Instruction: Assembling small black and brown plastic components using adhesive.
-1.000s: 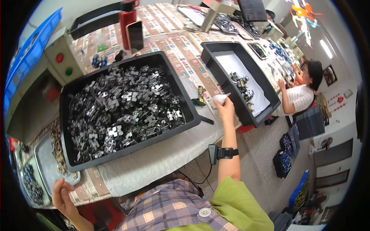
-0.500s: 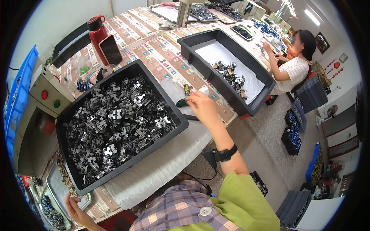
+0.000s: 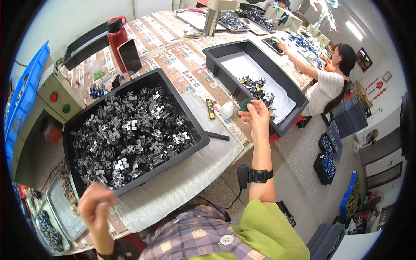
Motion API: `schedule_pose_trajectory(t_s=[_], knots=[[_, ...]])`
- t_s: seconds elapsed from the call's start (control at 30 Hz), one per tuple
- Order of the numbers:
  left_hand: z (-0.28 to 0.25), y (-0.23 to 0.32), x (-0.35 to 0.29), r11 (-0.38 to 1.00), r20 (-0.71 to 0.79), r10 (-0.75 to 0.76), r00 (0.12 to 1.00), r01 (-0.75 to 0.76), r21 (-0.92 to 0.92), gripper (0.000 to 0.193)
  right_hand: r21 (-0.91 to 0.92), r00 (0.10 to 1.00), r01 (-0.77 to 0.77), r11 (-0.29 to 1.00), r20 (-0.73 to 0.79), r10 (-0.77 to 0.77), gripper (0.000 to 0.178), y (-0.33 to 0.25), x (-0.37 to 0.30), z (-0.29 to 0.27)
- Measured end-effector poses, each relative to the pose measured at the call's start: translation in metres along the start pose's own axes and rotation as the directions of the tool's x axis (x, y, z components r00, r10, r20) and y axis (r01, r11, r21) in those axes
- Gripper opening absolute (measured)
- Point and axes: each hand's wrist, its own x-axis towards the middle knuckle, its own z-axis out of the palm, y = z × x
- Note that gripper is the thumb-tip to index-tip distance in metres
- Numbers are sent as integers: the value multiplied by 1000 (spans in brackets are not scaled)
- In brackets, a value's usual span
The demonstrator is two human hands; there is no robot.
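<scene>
My right hand (image 3: 258,118) is closed on a small dark green lump (image 3: 243,106), held in the fingertips beside the right-hand black bin. What the lump is made of I cannot make out. Close to it are a white rounded object (image 3: 227,110) and a small yellow-and-black piece (image 3: 210,108). A big black bin (image 3: 203,139) full of small black and silver wheeled parts (image 3: 130,130) stands in front of me. At its near left corner is my left hand (image 3: 97,203), its fingers smeared by motion.
Another black bin (image 3: 286,128) contains white lining and several metal parts. A dark bar (image 3: 218,136) lies by the parts bin. Behind stand a red bottle (image 3: 117,41) and a phone (image 3: 129,56). A machine with red and green buttons (image 3: 60,97) is at left; a person (image 3: 325,84) sits at right.
My right hand has moved right with the green lump, away from the yellow-and-black piece. My left hand has come up and right to the parts bin's near corner. The other person's arm reaches farther forward.
</scene>
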Motion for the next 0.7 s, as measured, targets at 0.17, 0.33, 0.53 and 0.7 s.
schedule_pose_trajectory(t_s=[0.17,0.33,0.53,0.7], knots=[[120,20,83,904,648,-44,760,307,-298,30,-86,995,34,996,92,-26,15,5,18,-1],[264,-46,90,652,477,-467,745,654,-384,60,-139,991,41,989,135,-22,13,1,26,-5],[341,-107,101,853,154,-455,877,479,-208,64,-214,980,44,976,198,0,13,-11,30,-8],[350,-122,109,947,-1,-320,947,320,-9,54,-252,971,60,966,239,2,12,2,29,-4]])
